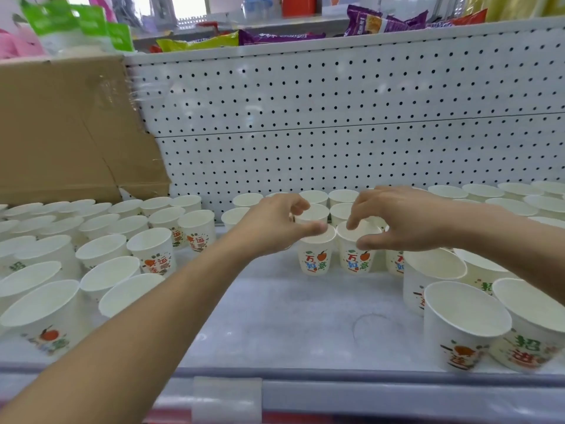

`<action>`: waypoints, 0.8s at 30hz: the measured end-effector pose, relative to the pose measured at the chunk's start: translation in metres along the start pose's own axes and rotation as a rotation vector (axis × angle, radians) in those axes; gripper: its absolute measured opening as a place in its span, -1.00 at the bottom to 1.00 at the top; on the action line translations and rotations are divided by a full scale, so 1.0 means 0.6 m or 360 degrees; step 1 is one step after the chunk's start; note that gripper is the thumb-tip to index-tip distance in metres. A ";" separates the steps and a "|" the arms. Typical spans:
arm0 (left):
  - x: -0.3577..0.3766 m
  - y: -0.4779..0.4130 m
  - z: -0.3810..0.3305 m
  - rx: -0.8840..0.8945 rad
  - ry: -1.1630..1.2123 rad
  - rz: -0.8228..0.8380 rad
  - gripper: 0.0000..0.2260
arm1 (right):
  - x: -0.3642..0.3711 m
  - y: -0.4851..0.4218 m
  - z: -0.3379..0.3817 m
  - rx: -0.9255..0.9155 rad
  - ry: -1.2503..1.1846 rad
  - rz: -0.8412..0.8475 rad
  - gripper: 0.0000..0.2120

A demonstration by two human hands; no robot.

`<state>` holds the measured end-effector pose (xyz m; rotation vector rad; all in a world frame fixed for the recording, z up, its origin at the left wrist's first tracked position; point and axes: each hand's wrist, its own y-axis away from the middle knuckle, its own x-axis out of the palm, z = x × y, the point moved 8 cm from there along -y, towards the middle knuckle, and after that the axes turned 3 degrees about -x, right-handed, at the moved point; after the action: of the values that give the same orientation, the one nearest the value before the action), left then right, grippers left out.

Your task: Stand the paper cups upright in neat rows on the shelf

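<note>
White paper cups with orange and blue print stand upright on a pale shelf (290,316). Two front cups of the middle group sit side by side: one (316,255) under my left hand (272,228), the other (356,255) under my right hand (394,218). My left thumb rests on the rim of the left cup, fingers curled above the cup behind it. On the right, my fingers arch over the other cup's rim, with thumb and forefinger apart. Whether either hand truly grips a cup is unclear. More cups stand behind them in rows.
Dense upright cups fill the shelf's left side (101,252) and right side (464,319). A cardboard box (67,130) leans at the back left against the white pegboard (336,117). Snack bags (275,36) lie on the shelf above. Bare shelf surface lies in front of the middle cups.
</note>
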<state>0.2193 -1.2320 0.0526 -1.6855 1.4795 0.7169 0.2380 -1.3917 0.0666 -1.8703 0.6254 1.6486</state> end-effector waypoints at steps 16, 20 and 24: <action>-0.208 0.336 0.266 0.0073 -0.0402 -0.0876 -0.67 | 0.052 -0.040 0.362 -0.0153 -0.1351 -0.0510 -0.15; -0.214 0.320 0.294 0.0057 -0.0870 -0.0597 -0.71 | 0.085 -0.092 0.432 -0.0060 -0.1442 -0.0607 0.00; -0.222 0.298 0.283 0.0078 -0.1010 -0.0617 -0.82 | 0.095 -0.119 0.451 0.0085 -0.1335 -0.0639 -0.07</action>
<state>0.0335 -1.0230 0.0362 -1.4552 0.7008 0.8793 0.0969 -1.1540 -0.0048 -1.0059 -0.0603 1.8798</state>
